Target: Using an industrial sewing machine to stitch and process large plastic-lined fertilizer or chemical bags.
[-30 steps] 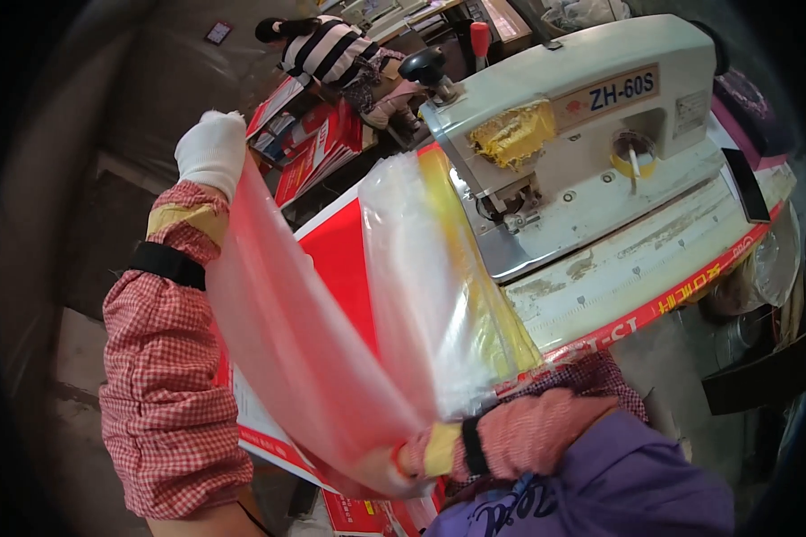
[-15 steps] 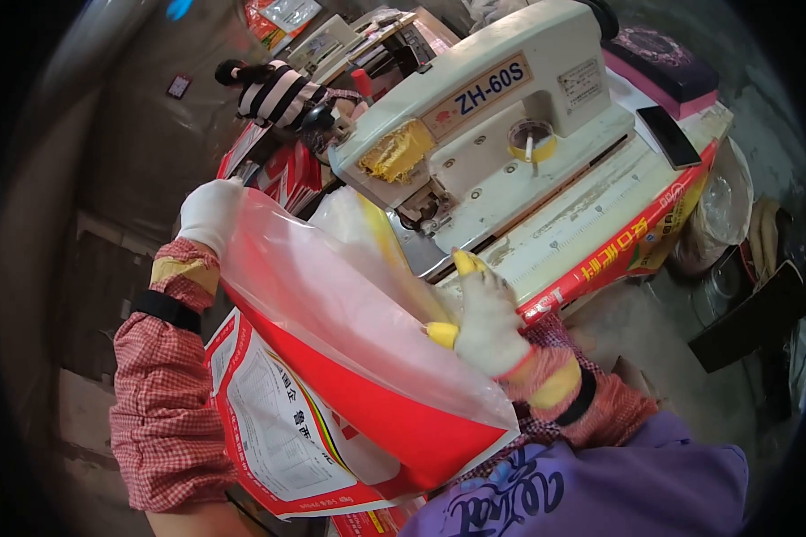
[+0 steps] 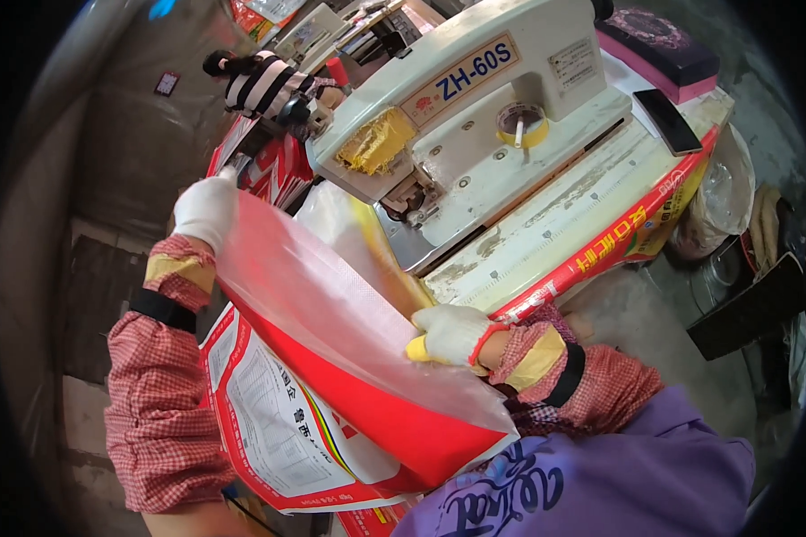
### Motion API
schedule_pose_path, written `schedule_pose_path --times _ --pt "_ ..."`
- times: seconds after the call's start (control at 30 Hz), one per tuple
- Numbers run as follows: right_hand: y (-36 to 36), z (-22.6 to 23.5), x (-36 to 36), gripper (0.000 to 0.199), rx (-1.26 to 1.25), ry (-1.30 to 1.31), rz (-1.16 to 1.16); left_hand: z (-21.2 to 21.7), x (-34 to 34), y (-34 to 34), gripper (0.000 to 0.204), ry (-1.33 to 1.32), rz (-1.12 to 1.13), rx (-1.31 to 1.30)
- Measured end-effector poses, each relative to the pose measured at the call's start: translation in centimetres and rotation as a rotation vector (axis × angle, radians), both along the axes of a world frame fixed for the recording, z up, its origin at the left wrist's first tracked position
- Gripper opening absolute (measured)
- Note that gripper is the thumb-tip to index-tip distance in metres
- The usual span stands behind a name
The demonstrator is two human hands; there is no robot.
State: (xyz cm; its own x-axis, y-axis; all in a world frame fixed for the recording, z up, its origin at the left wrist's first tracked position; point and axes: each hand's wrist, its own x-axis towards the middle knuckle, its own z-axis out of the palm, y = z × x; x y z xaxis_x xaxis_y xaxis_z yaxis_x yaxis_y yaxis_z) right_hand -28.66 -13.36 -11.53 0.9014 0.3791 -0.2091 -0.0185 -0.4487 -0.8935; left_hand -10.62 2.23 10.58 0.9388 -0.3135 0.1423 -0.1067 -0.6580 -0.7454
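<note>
A red and white woven plastic sack with a translucent white inner layer lies tilted across my front, its mouth held wide. My left hand, in a white glove, grips the upper left corner of the mouth, its fingers partly hidden. At the right side of the mouth, my gloved right hand is closed on the sack's edge, yellow covering on its fingertips. Between the sack and the machine hangs a clear plastic sheet with a yellow band. Beyond it stands a pale sewing machine with yellow tape on its head.
The machine's worktable has a red and yellow printed strip along its front edge. On it are a tape roll, a black phone and a dark box. A co-worker in a striped top sits beyond red stacked sacks.
My right hand has drawn left and down from the table's edge onto the sack's rim, its fingers closing. My left hand keeps its hold. The view has shifted slightly.
</note>
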Motion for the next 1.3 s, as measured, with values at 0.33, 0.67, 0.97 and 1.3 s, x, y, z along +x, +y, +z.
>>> schedule_pose_path --times 0.33,0.67,0.97,1.3 --pt "5.7 2.8 -2.2 0.028 0.074 -0.34 -0.15 -9.9 7.1 -0.2 0.013 -0.188 -0.176 -0.345" --pt "-7.6 -5.8 -9.6 0.025 0.723 0.668 -0.458 -20.0 3.3 -2.8 0.01 0.001 -0.945 -0.376" --pt "-6.5 -2.3 -10.3 0.03 0.425 0.242 -0.618 -21.0 4.5 -3.4 0.021 0.266 -0.851 -0.998" --pt "-6.4 -2.3 -10.5 0.02 -0.518 -0.073 -0.309 -21.7 3.8 0.3 0.008 0.527 -0.54 -0.53"
